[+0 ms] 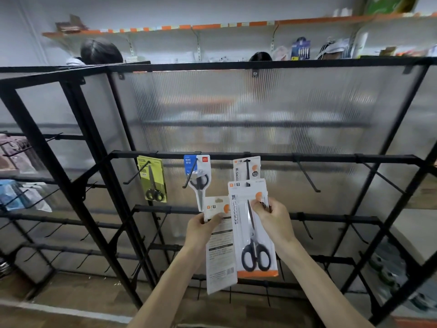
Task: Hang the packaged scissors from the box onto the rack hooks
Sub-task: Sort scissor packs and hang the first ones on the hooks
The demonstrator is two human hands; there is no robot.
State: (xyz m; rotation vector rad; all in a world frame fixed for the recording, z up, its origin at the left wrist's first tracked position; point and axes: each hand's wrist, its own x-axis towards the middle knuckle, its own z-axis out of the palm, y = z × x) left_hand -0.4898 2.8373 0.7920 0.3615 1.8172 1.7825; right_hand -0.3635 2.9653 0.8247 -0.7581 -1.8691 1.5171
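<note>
Behind a black metal rack [307, 158] stands a ribbed translucent panel [236, 102], with an orange-edged wall shelf [208, 26] above it. From the head view we see three packs already hanging on the upper rail: a yellow-green pack [157, 176], a blue-and-white pack [189, 164] and a white-and-orange pack [238, 172]. Our right hand [272, 221] pinches the packaged scissors [254, 233] near its upper right edge, thumb and fingers clamped on the card (black handles at the bottom). The pack's hang slot sits at the tip of the hook [247, 169] that bears the white-and-orange pack. Our left hand [201, 227] grips a second pack [221, 254], printed back toward us, just left of the first and partly behind it.
</note>
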